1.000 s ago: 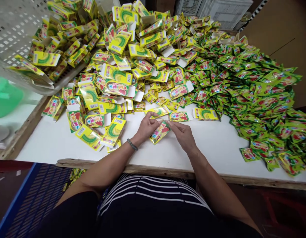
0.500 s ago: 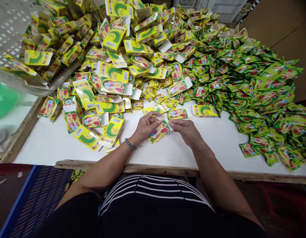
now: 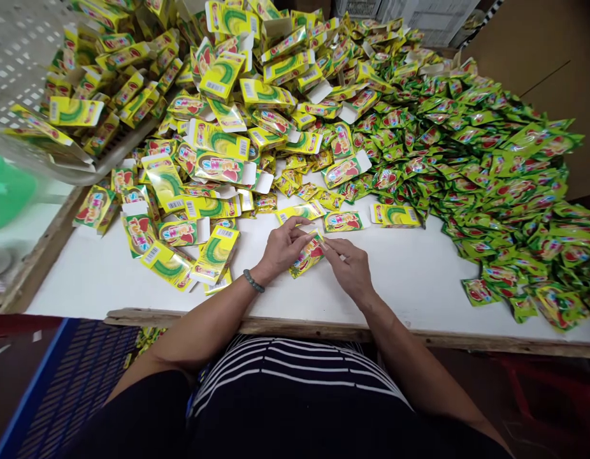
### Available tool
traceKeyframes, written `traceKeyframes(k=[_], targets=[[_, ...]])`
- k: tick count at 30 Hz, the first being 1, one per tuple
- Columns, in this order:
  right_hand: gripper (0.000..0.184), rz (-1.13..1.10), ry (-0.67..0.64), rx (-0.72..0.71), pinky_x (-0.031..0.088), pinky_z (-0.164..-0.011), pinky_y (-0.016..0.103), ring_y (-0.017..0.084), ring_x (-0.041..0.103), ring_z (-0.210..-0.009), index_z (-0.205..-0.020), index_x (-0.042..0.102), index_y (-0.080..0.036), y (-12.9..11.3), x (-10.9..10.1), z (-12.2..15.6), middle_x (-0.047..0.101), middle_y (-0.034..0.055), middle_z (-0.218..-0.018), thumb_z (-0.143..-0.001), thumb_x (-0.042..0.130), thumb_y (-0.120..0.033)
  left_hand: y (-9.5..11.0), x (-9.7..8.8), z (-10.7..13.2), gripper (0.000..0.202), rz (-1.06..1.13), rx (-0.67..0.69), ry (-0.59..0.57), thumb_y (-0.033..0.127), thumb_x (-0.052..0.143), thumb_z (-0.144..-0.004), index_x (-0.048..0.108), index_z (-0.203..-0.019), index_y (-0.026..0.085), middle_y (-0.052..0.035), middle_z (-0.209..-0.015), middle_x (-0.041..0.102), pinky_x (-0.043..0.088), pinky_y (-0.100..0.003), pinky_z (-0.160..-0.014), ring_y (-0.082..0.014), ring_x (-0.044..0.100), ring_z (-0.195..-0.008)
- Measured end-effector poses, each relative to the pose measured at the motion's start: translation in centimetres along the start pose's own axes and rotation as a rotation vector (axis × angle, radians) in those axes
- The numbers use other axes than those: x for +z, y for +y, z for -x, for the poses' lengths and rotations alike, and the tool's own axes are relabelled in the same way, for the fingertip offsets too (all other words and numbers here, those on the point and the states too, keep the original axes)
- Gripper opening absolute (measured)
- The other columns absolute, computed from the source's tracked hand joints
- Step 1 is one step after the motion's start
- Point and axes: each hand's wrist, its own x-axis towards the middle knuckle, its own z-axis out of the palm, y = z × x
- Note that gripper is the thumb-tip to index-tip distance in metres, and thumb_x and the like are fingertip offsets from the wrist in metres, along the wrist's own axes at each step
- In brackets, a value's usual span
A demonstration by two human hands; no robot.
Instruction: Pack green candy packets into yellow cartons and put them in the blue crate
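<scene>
Between my two hands is a small yellow-green carton (image 3: 306, 256) with colourful lettering, tilted above the white table. My left hand (image 3: 284, 247), with a beaded bracelet at the wrist, is closed on its left and upper side. My right hand (image 3: 348, 264) is closed at its upper right end, fingers pinched there; the fingers partly hide that end. Just beyond my hands lie a yellow carton (image 3: 301, 211), another carton with its lettered face up (image 3: 343, 221), and a third carton with a barcode (image 3: 395, 215).
A big heap of yellow cartons (image 3: 218, 134) covers the table's left and back. Many green sachets (image 3: 510, 172) are piled at the right. A white perforated basket (image 3: 22, 64) holds cartons at far left. A blue crate (image 3: 70, 382) stands below the table's wooden edge (image 3: 295, 326).
My right hand has shifted left and turned, its fingers now covering more of the carton's right end. My left hand stays nearly in place, still gripping the carton.
</scene>
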Motion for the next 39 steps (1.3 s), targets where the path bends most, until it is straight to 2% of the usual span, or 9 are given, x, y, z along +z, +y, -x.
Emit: traceKeyframes(k=[10,17,19,24,27,31,33,36,39], targets=[[0.028,0.097,0.030,-0.226,0.052,-0.089,0.042,0.023,0.065,-0.095,-0.102,0.075,-0.025,0.9,0.7,0.0,0.075,0.0070,-0.100,-0.092,0.052,-0.037,0.2,-0.3,-0.3,0.050,0.120,-0.112,-0.076,0.049,0.072,-0.074,0.049,-0.106,0.018,0.0089,-0.053,0.051,0.024,-0.018,-0.046,-0.0053,0.034,-0.044],[0.058,0.369,-0.039,-0.116,0.043,-0.101,0.054,0.033,0.054,-0.122,-0.133,0.059,-0.023,5.3,-4.1,-4.6,0.063,0.0131,-0.131,-0.082,0.063,-0.051,0.4,-0.8,-0.1,0.037,-0.099,-0.178,-0.648,0.042,0.073,-0.074,0.059,-0.095,0.015,-0.0002,-0.068,0.066,0.036,-0.020,-0.053,-0.0089,0.052,-0.056],[0.067,0.481,-0.129,-0.126,0.038,-0.104,0.059,0.037,0.047,-0.129,-0.135,0.056,-0.022,6.5,-4.8,-5.9,0.056,0.0152,-0.139,-0.075,0.071,-0.048,0.4,-0.9,-0.2,0.033,-0.134,-0.127,-0.567,0.041,0.070,-0.077,0.061,-0.093,0.014,-0.0033,-0.076,0.069,0.043,-0.023,-0.061,-0.0117,0.058,-0.066],[0.057,0.458,-0.313,-0.133,0.042,-0.101,0.054,0.034,0.055,-0.117,-0.122,0.065,-0.020,5.6,-4.0,-5.9,0.066,0.0133,-0.122,-0.070,0.078,-0.039,-0.1,-1.2,-0.7,0.049,-0.528,0.138,-0.115,0.048,0.076,-0.071,0.060,-0.106,0.016,-0.0097,-0.105,0.067,0.051,-0.036,-0.081,-0.0221,0.062,-0.093],[0.059,0.292,-0.390,-0.129,0.044,-0.099,0.051,0.031,0.056,-0.116,-0.123,0.063,-0.022,3.6,-2.8,-4.8,0.066,0.0111,-0.122,-0.068,0.079,-0.037,-0.4,-1.1,-0.8,0.069,-0.747,0.251,-0.147,0.049,0.079,-0.069,0.053,-0.124,0.018,-0.0135,-0.124,0.061,0.047,-0.043,-0.097,-0.0285,0.057,-0.114],[0.060,-0.031,-0.560,-0.077,0.048,-0.096,0.043,0.024,0.061,-0.113,-0.130,0.055,-0.025,2.7,-2.4,-6.2,0.065,0.0075,-0.126,-0.075,0.072,-0.040,-0.2,-1.1,-0.7,0.065,-0.936,0.208,-0.209,0.044,0.073,-0.077,0.048,-0.131,0.016,-0.0141,-0.120,0.061,0.047,-0.042,-0.096,-0.0289,0.056,-0.113],[0.042,0.006,-0.412,-0.002,0.050,-0.092,0.042,0.023,0.064,-0.102,-0.121,0.062,-0.022,3.3,-2.8,-8.6,0.070,0.0079,-0.114,-0.084,0.061,-0.041,0.0,-1.2,-0.6,0.065,-1.037,0.150,-0.188,0.045,0.077,-0.073,0.053,-0.125,0.013,-0.0154,-0.115,0.060,0.047,-0.042,-0.093,-0.0303,0.056,-0.109],[0.030,0.407,-0.023,0.074,0.047,-0.093,0.045,0.027,0.061,-0.101,-0.109,0.067,-0.017,4.7,-3.3,-12.8,0.069,0.0126,-0.107,-0.088,0.053,-0.033,0.2,-1.0,-0.6,0.062,-1.138,0.101,-0.161,0.052,0.077,-0.070,0.060,-0.114,0.012,-0.0153,-0.108,0.058,0.048,-0.041,-0.088,-0.0309,0.055,-0.103],[0.039,0.741,0.029,0.064,0.042,-0.097,0.045,0.033,0.052,-0.116,-0.117,0.063,-0.015,5.7,-3.2,-15.2,0.063,0.0173,-0.121,-0.081,0.063,-0.028,-0.1,-0.5,-0.6,0.065,-1.161,0.132,-0.136,0.062,0.069,-0.074,0.060,-0.115,0.012,-0.0153,-0.109,0.058,0.047,-0.042,-0.088,-0.0311,0.054,-0.104]])
